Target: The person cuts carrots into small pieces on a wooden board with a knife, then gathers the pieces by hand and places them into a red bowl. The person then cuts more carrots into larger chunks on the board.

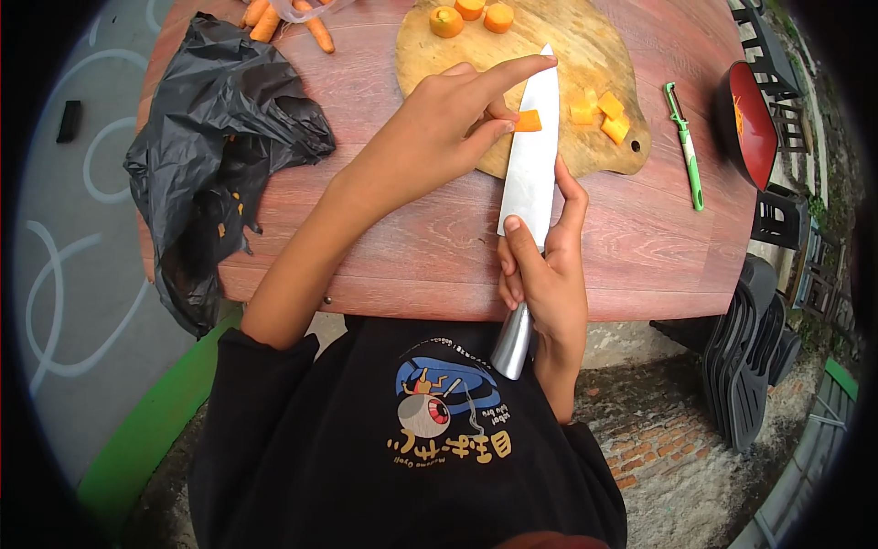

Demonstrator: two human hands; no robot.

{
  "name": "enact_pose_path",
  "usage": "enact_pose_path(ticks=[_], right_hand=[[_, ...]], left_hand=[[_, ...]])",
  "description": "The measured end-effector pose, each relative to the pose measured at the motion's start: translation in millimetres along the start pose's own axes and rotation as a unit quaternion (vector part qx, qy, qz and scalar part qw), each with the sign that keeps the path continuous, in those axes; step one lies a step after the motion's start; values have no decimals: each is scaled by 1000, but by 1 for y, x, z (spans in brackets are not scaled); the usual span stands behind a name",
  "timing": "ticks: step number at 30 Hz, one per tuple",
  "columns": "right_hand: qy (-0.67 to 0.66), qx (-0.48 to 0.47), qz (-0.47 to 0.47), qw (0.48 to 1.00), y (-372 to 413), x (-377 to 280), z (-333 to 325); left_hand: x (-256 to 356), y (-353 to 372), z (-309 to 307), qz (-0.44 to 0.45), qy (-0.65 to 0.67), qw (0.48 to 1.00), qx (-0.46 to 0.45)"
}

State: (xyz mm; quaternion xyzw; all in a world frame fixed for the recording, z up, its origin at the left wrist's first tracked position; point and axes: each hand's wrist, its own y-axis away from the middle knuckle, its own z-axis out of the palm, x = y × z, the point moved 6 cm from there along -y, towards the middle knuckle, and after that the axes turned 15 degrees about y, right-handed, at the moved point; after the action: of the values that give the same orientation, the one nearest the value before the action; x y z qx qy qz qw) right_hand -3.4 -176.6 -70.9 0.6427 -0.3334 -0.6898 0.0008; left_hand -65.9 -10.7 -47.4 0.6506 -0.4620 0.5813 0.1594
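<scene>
In my right hand (549,247) is a large kitchen knife (529,188), gripped where the blade meets its metal handle, with the flat of the blade facing up and the tip pointing away from me. My left hand (457,119) pinches a small carrot piece (528,121) between thumb and fingers, over the blade; its index finger reaches out near the tip. Beneath them lies a wooden cutting board (585,55). Several cut carrot chunks (611,105) sit on the board's right side. Thick carrot rounds (446,22) stand at its far edge.
A crumpled black plastic bag (219,101) covers the table's left side, with whole carrots (265,23) behind it. To the right lie a green peeler (684,146) and a red bowl (752,126) at the table edge. Stacked black chairs (739,357) stand beyond the table.
</scene>
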Motion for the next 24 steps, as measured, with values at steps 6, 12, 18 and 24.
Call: enact_pose_path(ticks=[6, 12, 18, 24], right_hand=[[-8, 0, -5, 1000, -2, -2, 3], [-19, 1, -6, 1000, -4, -2, 6], [-15, -21, 1, 1000, -6, -4, 7], [-13, -15, 3, 1000, -8, -4, 7]], left_hand=[[0, 0, 1, 5, 15, 1000, 5], [-1, 1, 1, 12, 21, 1000, 8], [-1, 0, 0, 23, 19, 1000, 10], [-2, 0, 0, 16, 15, 1000, 8]])
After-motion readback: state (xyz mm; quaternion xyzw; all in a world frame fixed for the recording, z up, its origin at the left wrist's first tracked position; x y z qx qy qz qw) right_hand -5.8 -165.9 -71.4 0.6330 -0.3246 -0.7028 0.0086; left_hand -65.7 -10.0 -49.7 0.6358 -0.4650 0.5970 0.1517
